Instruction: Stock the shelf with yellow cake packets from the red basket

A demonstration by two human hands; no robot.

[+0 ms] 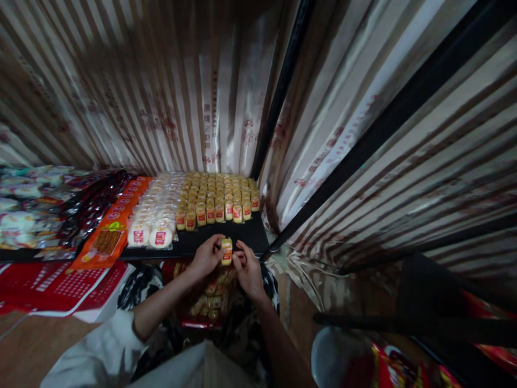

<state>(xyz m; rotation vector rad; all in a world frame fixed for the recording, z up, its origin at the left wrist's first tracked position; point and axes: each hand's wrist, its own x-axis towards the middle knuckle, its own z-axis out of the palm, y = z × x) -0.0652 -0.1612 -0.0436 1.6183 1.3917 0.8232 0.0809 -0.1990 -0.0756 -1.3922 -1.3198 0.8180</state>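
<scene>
left hand [208, 257] pinches a pack [226, 252] (bare shelf edge [255, 236] beyond); right hand [249, 271] half-curled, perhaps touching.

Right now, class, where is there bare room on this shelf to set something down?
A strip of black shelf is bare, bordered by yellow snack packs behind, round white crackers leftward and the shelf's right end; left hand and right hand partly cover it from view. Leftward it's crowded: crackers, orange snack packets and dark packets lie close together.

A black shelf [258, 235] holds yellow packs [218, 196] at twelve o'clock, white packs [155, 218] at eleven, orange packs [104, 229] and dark packs [86, 207] at ten.
</scene>
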